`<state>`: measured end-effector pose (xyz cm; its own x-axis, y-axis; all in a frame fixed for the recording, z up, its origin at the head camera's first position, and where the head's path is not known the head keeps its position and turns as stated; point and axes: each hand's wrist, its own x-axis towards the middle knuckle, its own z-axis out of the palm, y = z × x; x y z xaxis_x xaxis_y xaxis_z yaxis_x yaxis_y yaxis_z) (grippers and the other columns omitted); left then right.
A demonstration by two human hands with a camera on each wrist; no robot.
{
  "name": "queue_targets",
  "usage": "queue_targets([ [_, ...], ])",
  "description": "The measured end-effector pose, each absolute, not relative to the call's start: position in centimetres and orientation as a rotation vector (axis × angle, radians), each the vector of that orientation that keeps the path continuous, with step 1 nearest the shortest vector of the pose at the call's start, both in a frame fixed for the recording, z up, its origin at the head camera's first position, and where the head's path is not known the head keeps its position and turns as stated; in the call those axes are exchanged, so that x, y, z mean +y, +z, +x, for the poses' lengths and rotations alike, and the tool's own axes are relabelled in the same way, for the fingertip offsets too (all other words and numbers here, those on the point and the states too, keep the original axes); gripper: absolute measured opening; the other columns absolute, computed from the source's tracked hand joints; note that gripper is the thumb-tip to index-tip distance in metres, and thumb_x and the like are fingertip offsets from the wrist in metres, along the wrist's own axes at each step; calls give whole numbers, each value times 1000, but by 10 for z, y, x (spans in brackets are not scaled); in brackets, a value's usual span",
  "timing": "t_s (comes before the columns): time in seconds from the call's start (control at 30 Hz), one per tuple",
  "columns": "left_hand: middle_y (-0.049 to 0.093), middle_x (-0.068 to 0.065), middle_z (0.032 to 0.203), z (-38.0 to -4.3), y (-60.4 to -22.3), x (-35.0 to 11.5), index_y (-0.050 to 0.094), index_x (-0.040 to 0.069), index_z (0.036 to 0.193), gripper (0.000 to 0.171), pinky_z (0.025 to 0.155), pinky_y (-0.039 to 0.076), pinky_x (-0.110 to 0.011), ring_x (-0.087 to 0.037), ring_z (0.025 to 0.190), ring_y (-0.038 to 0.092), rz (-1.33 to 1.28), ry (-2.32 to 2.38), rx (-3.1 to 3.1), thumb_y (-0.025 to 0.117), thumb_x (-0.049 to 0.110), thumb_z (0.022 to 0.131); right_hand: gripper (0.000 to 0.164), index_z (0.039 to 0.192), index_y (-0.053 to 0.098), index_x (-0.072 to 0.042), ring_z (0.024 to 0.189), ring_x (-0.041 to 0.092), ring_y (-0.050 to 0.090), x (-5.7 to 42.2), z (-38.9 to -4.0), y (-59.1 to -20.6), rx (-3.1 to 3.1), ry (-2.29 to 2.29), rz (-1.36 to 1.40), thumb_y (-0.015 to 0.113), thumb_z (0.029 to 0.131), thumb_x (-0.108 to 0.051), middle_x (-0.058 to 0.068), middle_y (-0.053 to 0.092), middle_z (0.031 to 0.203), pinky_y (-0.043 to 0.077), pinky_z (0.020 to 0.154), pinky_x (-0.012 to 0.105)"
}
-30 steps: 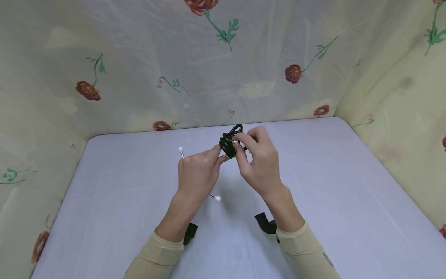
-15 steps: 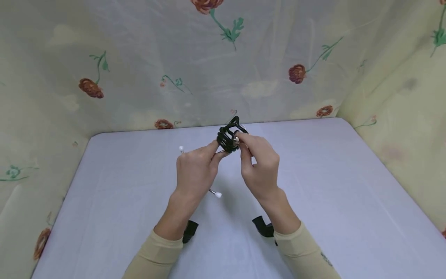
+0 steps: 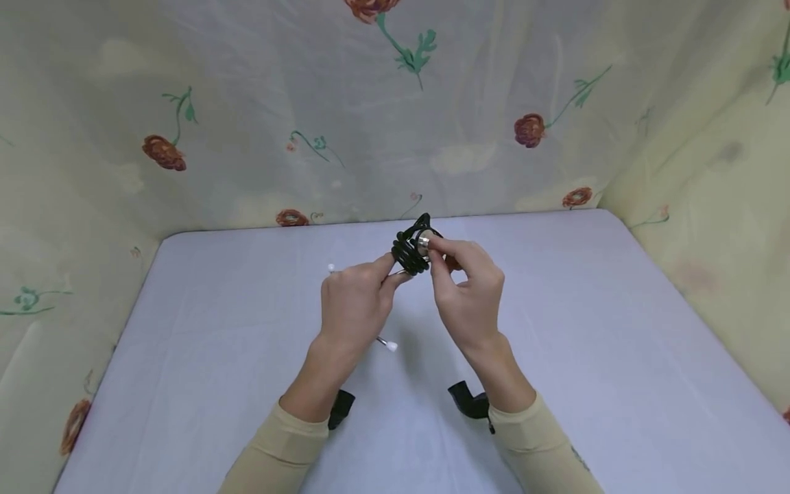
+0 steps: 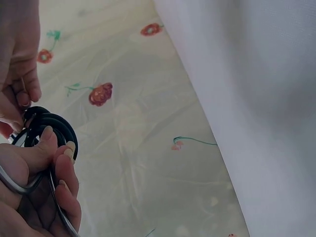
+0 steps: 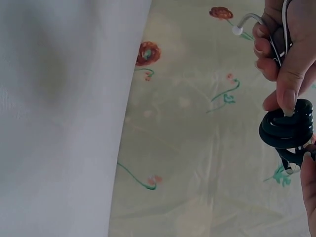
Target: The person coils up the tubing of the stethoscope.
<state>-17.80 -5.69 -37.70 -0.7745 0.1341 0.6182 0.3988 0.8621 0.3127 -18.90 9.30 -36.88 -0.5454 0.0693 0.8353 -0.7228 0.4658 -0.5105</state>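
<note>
A stethoscope with its black tubing (image 3: 407,254) wound in a tight coil is held up between both hands. My left hand (image 3: 352,298) grips its metal ear tubes just below the coil. In the right wrist view one ear tube (image 5: 252,16) bends out past the fingers to a white eartip (image 5: 237,30). Another white eartip (image 3: 391,346) shows under the left hand in the head view. My right hand (image 3: 470,291) pinches the silvery chest piece (image 3: 423,242) at the coil's right side. In the left wrist view several loops (image 4: 61,126) show beyond the left thumb.
A table with a white cover (image 3: 574,329) lies beneath the hands. Flower-printed sheets (image 3: 401,151) hang behind it and at the sides. Black curved pieces (image 3: 469,403) show beside both wrists.
The coil has tilted, rising and then dropping slightly, and sits a little further right. The right fingers have shifted on the chest piece, which shows more plainly. The left hand keeps its grip.
</note>
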Motion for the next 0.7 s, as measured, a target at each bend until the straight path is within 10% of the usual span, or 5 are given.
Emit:
queue_targets([
  [0.7, 58, 6, 50, -180, -377, -59, 70, 21, 91, 18, 37, 20, -23, -6, 37, 37, -359, -545, -2417, 69, 36, 81, 16, 96, 71, -7, 53, 9, 40, 89, -181, -361, -2130, 1091, 364, 61, 84, -3, 2, 65, 70, 32, 47, 18],
])
